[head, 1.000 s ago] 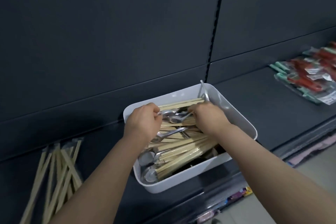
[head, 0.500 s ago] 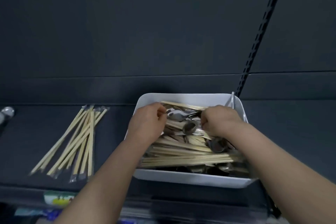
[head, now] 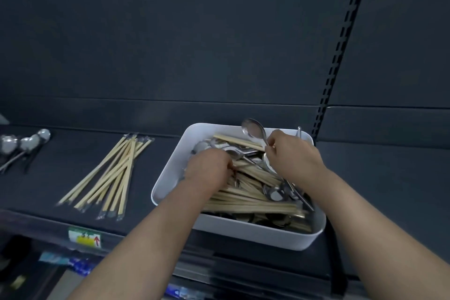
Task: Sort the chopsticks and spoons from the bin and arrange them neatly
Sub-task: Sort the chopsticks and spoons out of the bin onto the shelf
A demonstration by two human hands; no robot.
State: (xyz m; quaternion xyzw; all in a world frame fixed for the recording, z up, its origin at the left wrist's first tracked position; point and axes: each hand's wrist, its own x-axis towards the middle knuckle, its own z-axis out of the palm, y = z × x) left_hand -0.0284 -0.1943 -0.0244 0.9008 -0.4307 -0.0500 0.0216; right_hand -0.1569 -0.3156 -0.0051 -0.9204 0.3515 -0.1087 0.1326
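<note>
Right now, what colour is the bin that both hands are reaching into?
The bin is plain white, with no pattern; the head view shows it best.

The bin (head: 170,175) sits right of the sorted chopsticks (head: 114,173), with sorted spoons (head: 22,146) farther left.

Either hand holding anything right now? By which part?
Right hand pinches a metal spoon by its handle, bowl end up over the bin. Left hand is curled into the chopsticks in the bin; what it grips is hidden.
</note>
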